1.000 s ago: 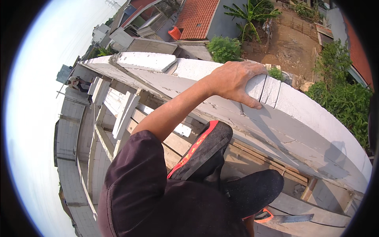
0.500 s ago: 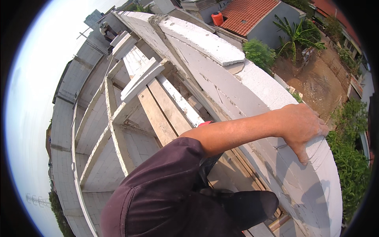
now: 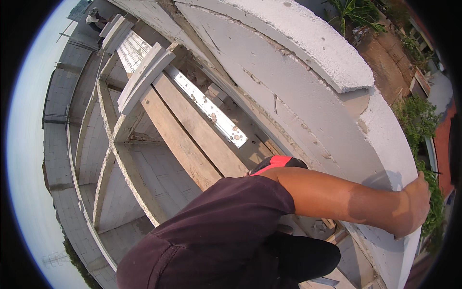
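My left hand (image 3: 414, 204) rests over the top of a pale block wall (image 3: 288, 111) at the right. It grips the wall's edge, with the fingertips hidden on the far side. The bare forearm runs across from a dark sleeve. A white rough slab (image 3: 332, 53) lies along the wall top, farther from my hand. Below the arm, my bent knee in black cloth (image 3: 308, 255) shows. A red and black item (image 3: 274, 164) sits beside the elbow, partly covered. My right hand is out of sight.
Wooden planks (image 3: 178, 130) run along the wall's inner side, with a white spattered board (image 3: 207, 108) and pale blocks (image 3: 147, 79) across them. Concrete beams (image 3: 130, 180) frame deep openings at left. Another person (image 3: 95, 19) is far off. Greenery (image 3: 416, 120) lies far below outside.
The view has shifted toward the wall, so the slab and planks appear nearer. My left hand still holds the wall's edge, now lower and farther right in the picture.
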`<action>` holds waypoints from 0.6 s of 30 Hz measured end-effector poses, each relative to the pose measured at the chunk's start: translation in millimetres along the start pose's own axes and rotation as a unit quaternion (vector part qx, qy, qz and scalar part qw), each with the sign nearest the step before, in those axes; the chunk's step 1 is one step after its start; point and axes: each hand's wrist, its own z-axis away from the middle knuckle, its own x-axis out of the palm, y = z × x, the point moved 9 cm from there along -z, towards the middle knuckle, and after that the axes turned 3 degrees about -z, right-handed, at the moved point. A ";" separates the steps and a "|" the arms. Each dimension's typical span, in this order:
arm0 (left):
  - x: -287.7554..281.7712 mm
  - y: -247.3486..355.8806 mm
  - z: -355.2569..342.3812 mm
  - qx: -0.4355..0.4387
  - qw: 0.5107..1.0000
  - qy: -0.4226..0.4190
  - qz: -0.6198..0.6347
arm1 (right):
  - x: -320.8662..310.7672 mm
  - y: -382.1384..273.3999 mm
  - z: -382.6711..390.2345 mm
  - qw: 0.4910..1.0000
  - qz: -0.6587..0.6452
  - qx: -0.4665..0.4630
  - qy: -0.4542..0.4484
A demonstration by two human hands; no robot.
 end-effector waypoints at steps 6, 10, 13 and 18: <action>-8.2 6.2 15.8 0.023 0.997 0.065 0.032 | -67.6 -34.8 92.5 0.981 -0.173 0.018 0.081; -10.7 5.2 7.7 0.005 0.996 0.078 0.032 | -110.6 -166.4 156.4 0.928 -0.273 -0.237 0.087; -32.9 -5.4 42.7 0.043 0.986 0.160 -0.026 | -118.7 -242.6 179.0 0.869 -0.365 -0.334 0.019; -39.9 -3.7 31.1 0.034 0.977 0.208 0.004 | -112.2 -323.5 175.3 0.677 -0.527 -0.441 -0.263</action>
